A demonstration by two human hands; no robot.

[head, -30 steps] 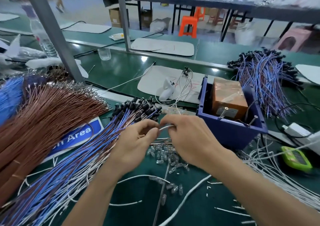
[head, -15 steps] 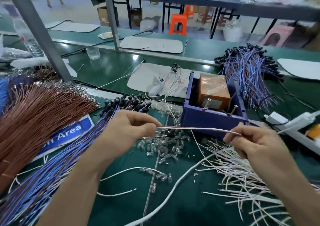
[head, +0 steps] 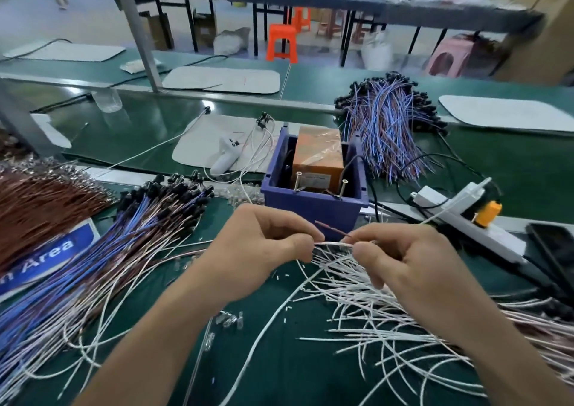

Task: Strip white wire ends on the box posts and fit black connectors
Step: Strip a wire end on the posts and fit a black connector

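My left hand [head: 261,247] and my right hand [head: 394,256] pinch the same thin white wire [head: 334,243] between thumb and fingers, close together just in front of the purple box [head: 313,203]. A short reddish wire end [head: 332,229] sticks up between the hands. Two metal posts [head: 298,181] rise at the box's front, beside an orange block [head: 318,157] inside it. A heap of loose white wires [head: 388,312] lies under my right hand. Wires with black connectors [head: 161,197] fan out at the left.
A brown wire bundle [head: 40,206] lies far left, and a blue-purple bundle [head: 388,126] behind the box. A white power strip [head: 466,219] with a yellow plug and a dark phone [head: 553,250] sit at right. Clear small parts [head: 230,318] and white snippets litter the green mat.
My right hand had drawn the wire out to the right, then came back left toward my left hand. Both hands now sit close together in front of the box.
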